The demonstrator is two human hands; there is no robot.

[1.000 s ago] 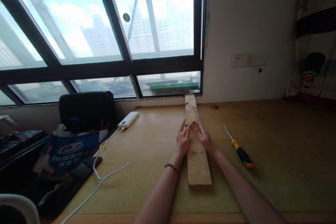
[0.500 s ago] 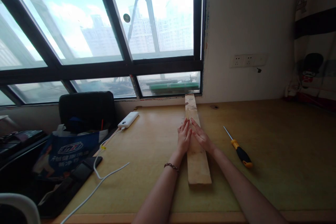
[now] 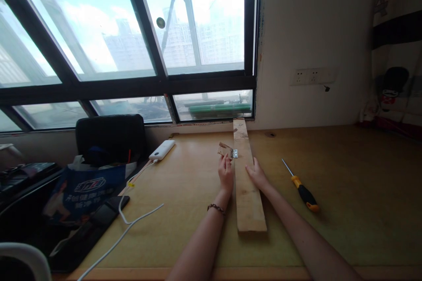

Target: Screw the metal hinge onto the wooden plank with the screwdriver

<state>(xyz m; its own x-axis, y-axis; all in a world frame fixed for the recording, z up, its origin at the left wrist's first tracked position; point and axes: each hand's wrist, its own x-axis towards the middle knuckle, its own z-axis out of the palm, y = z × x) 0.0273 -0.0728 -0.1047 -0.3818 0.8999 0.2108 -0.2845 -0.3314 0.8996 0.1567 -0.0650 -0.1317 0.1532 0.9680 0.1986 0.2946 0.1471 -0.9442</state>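
A long wooden board (image 3: 249, 202) lies lengthwise on the table, its far end near the window. On its left edge sits a small metal hinge (image 3: 235, 153), which joins it to a short wooden block (image 3: 224, 147). My left hand (image 3: 226, 174) is closed on the near side of that block, which sticks out to the left at a tilt. Against the board's right edge rests my right hand (image 3: 257, 175), thumb on top and fingers along the side, gripping it. A yellow-and-black screwdriver (image 3: 301, 189) lies to the right, apart from both hands.
A white power bank (image 3: 161, 150) with a white cable (image 3: 127, 224) lies on the table's left. Beyond that edge stand a black chair (image 3: 110, 136) and a blue bag (image 3: 87, 189). The window (image 3: 204, 22) and a wall socket (image 3: 306, 76) are behind the table (image 3: 184, 228).
The short block has swung out to the left in my left hand, and the hinge now shows. My hands, close together over the board before, have moved apart; the right one is lower on its edge.
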